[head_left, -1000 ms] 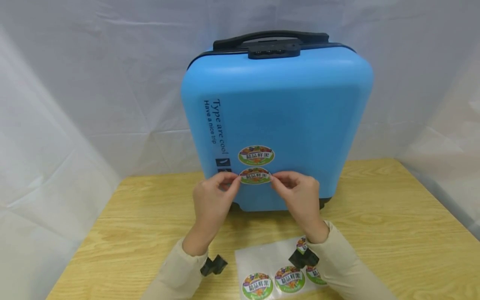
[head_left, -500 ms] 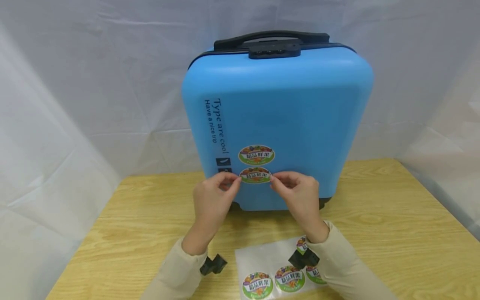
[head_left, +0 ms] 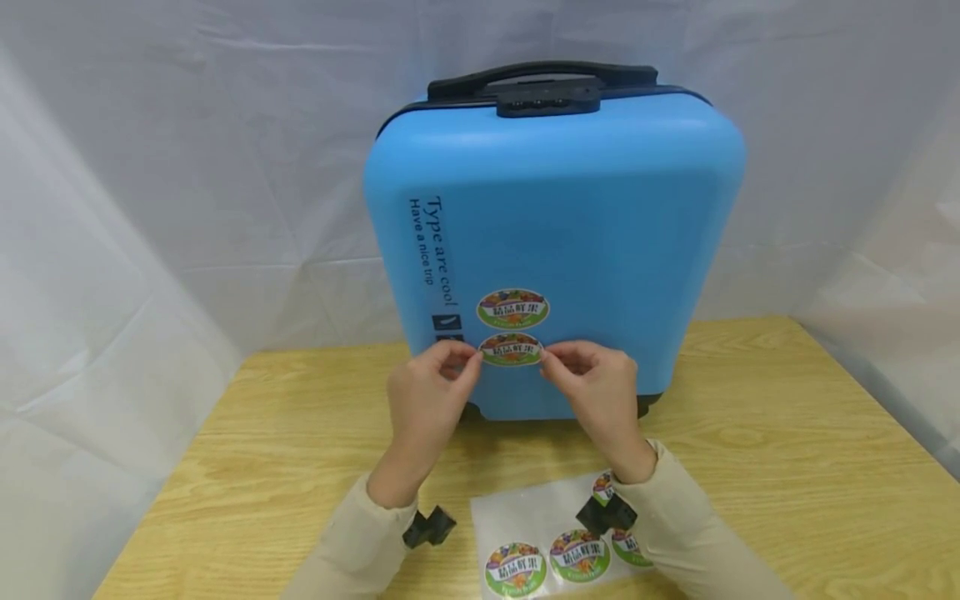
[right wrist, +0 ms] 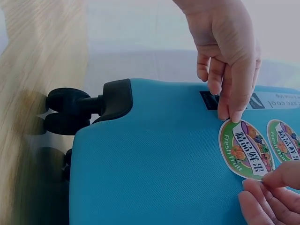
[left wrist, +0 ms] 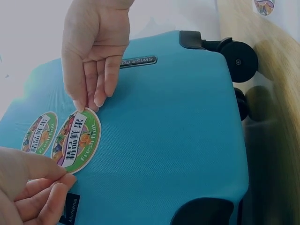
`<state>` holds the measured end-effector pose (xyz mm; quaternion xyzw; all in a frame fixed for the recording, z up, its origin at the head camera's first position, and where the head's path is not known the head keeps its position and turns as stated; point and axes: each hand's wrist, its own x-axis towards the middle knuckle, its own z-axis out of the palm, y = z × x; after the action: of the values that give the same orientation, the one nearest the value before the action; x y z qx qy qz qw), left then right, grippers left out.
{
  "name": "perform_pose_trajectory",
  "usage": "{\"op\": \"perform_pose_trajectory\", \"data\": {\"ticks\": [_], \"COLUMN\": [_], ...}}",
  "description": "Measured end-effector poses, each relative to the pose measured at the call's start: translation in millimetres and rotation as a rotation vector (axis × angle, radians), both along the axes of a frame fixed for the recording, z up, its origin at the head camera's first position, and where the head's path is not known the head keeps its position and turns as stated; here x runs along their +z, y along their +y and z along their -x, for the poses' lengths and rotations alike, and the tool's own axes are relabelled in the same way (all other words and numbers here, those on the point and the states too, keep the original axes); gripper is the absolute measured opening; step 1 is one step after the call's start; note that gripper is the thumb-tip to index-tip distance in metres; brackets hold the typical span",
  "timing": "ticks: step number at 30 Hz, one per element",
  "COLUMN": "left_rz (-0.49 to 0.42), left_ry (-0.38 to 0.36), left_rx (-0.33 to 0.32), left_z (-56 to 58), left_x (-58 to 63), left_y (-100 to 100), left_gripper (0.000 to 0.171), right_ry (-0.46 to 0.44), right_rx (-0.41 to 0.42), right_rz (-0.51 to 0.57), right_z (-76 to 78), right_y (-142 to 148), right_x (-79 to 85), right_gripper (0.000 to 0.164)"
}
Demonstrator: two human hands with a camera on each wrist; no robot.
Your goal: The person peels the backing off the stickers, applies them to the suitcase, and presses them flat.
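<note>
An oval fruit sticker [head_left: 511, 350] with a green border is held flat along the lower front of a blue suitcase [head_left: 600, 250]. My left hand [head_left: 423, 404] pinches its left edge between thumb and index finger. The opposite edge is pinched by my right hand [head_left: 602, 396]. Just above it, a matching sticker [head_left: 513, 309] lies on the suitcase. In the left wrist view, the held sticker [left wrist: 76, 142] appears close against the shell; whether it is stuck down I cannot tell. The right wrist view shows both hands at opposite ends of this sticker [right wrist: 246, 150].
A white sticker sheet [head_left: 510, 517] with several round stickers lies on the wooden table [head_left: 300, 450], partly covered by my right sleeve. Black print [head_left: 435, 250] runs down the suitcase's left side. The suitcase has a black top handle [head_left: 543, 75] and black wheels [right wrist: 68, 110]. White cloth [head_left: 225, 167] hangs behind.
</note>
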<state>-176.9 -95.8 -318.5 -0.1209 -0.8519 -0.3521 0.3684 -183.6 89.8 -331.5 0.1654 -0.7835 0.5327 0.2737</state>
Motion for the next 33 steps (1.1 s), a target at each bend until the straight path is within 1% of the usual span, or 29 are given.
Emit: {"op": "perform_pose_trajectory", "data": {"ticks": [6, 13, 21, 24, 33], "left_rz": [-0.011, -0.046, -0.057, -0.067, -0.112], "left_ry": [-0.018, -0.045, -0.061, -0.077, -0.1], "left_rx": [0.0, -0.024, -0.045, -0.064, -0.168], "left_z": [0.9, 1.6, 0.4, -0.3, -2.1], "left_x": [1.1, 0.4, 3.2, 4.5, 6.1], "left_y": [-1, -1, 1, 3, 13], "left_gripper": [0.012, 0.01, 0.01, 0.009, 0.01], "right_ry": [-0.001, -0.011, -0.011, -0.008, 0.009], "right_rx": [-0.017, -0.013, -0.008, -0.006, -0.006], "right_rz": [-0.054, -0.053, -0.047, -0.049, -0.058], "right_z": [0.2, -0.5, -0.6, -0.5, 0.1], "right_y": [0, 0, 0, 1, 1], "right_x": [0.5, 1.1, 1.0, 0.5, -0.4], "right_gripper": [0.009, 0.01, 0.009, 0.009, 0.01]}}
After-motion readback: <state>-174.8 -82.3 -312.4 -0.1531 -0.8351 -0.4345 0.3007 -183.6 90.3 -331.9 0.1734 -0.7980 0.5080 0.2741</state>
